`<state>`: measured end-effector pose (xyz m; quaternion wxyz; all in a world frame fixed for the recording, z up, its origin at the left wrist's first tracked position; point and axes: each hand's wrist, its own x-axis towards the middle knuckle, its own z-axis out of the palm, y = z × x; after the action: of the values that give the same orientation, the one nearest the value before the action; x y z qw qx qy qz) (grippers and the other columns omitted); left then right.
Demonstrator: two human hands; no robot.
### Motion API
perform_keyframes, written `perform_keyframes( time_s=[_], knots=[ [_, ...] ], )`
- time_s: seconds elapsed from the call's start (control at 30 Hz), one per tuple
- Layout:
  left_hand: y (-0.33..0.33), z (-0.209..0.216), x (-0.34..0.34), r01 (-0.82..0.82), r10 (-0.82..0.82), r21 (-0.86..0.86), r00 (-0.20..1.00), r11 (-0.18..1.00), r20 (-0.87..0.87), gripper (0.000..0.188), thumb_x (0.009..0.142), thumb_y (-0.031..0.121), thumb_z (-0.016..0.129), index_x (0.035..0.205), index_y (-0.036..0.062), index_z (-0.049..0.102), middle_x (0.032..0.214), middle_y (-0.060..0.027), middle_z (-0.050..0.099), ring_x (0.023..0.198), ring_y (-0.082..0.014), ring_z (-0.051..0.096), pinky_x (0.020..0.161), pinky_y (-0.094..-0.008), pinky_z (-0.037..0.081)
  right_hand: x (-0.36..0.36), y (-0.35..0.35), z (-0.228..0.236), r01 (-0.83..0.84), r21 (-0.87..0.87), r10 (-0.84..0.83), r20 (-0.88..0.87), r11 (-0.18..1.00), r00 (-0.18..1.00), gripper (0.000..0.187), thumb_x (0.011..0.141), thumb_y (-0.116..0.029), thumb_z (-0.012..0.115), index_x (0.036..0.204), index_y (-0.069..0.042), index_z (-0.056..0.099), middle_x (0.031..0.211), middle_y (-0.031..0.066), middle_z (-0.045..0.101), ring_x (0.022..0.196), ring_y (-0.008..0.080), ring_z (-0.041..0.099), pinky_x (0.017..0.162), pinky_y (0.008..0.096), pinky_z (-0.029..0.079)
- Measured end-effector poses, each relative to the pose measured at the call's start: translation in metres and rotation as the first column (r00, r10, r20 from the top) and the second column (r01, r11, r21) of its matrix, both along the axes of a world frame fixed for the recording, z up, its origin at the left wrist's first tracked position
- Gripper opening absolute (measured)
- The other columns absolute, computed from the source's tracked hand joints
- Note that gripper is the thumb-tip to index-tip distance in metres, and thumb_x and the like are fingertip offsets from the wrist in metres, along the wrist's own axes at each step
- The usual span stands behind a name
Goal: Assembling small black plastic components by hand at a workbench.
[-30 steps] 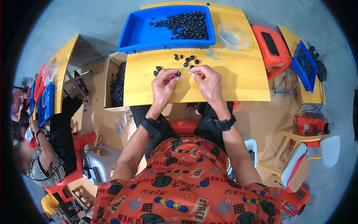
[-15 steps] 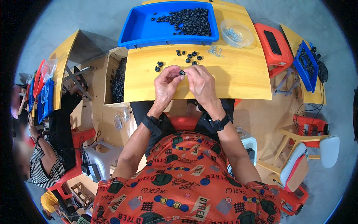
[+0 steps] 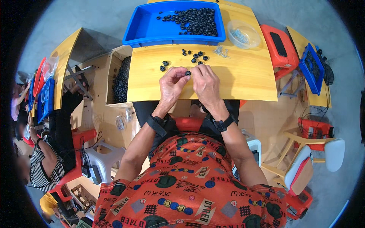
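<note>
My left hand [image 3: 170, 86] pinches a small round black plastic part [image 3: 188, 73] between thumb and fingers, over the near half of the yellow table [image 3: 243, 81]. Right beside it, the fingertips of my right hand [image 3: 207, 84] are pressed together close to the part; whatever they grip is hidden or too small to name. Just beyond my hands lie several loose black parts [image 3: 194, 60], with two more [image 3: 162, 68] to the left. A little heap of small silvery screw-like pieces [image 3: 221, 52] rests to their right.
At the table's far side stands a blue tray [image 3: 146, 32] holding many black parts, beside a clear bowl [image 3: 251, 40] of silvery pieces. A cardboard box [image 3: 110, 81] of black parts is left of the table. Red stools [image 3: 279, 49] flank the right. Another person [image 3: 45, 167] sits at left.
The view has shifted slightly. Both hands keep nearly the same pose at the black part, which remains in my left fingers; my right fingers have turned a little.
</note>
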<state>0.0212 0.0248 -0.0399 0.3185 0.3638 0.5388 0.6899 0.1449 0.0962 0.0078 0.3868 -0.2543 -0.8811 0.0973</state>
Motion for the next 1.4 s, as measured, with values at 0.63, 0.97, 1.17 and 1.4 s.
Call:
perform_keyframes(
  time_s=[0.63,0.97,1.17,1.4],
  knots=[
    [-0.002,0.006,-0.003,0.059,-0.058,-0.010,0.996,0.998,0.074,0.022,0.088,-0.006,0.067,0.109,0.0002,0.065,0.098,-0.0013,0.067,0.088,-0.0077,0.063,0.081,-0.0240,0.053,0.013,-0.016,-0.007,-0.179,-0.492,0.024,-0.304,0.852,0.952,0.035,0.081,0.002,0.065,0.116,-0.002,0.063,0.108,0.0170,0.065,0.094,0.0333,0.065,0.081,0.0396,0.054],
    [-0.005,0.019,0.003,0.131,-0.134,0.030,0.968,0.991,0.213,0.025,0.089,-0.004,0.067,0.113,0.0013,0.063,0.100,-0.0031,0.068,0.093,-0.0106,0.064,0.084,-0.0258,0.052,0.003,-0.011,-0.017,-0.166,-0.390,0.045,-0.302,0.906,0.952,0.033,0.081,0.002,0.068,0.113,-0.003,0.064,0.104,0.0152,0.065,0.097,0.0334,0.064,0.083,0.0403,0.053],
    [-0.006,0.032,-0.002,0.130,-0.126,-0.007,0.974,0.992,0.186,0.019,0.092,0.003,0.067,0.110,0.0016,0.064,0.099,-0.0023,0.068,0.090,-0.0097,0.063,0.083,-0.0259,0.051,0.005,-0.006,-0.013,-0.169,-0.453,0.002,-0.345,0.875,0.938,0.025,0.083,0.000,0.069,0.109,-0.003,0.067,0.097,0.0128,0.066,0.088,0.0272,0.066,0.074,0.0347,0.054],
    [0.017,0.039,-0.038,-0.138,0.051,-0.276,0.952,0.951,-0.301,0.018,0.088,0.003,0.068,0.105,-0.0012,0.068,0.095,-0.0081,0.070,0.081,-0.0149,0.066,0.074,-0.0287,0.054,0.010,0.003,-0.031,-0.279,-0.736,-0.108,-0.430,0.617,0.896,0.023,0.088,-0.001,0.067,0.111,-0.002,0.067,0.095,0.0048,0.068,0.082,0.0118,0.064,0.074,0.0265,0.052]
  ],
)
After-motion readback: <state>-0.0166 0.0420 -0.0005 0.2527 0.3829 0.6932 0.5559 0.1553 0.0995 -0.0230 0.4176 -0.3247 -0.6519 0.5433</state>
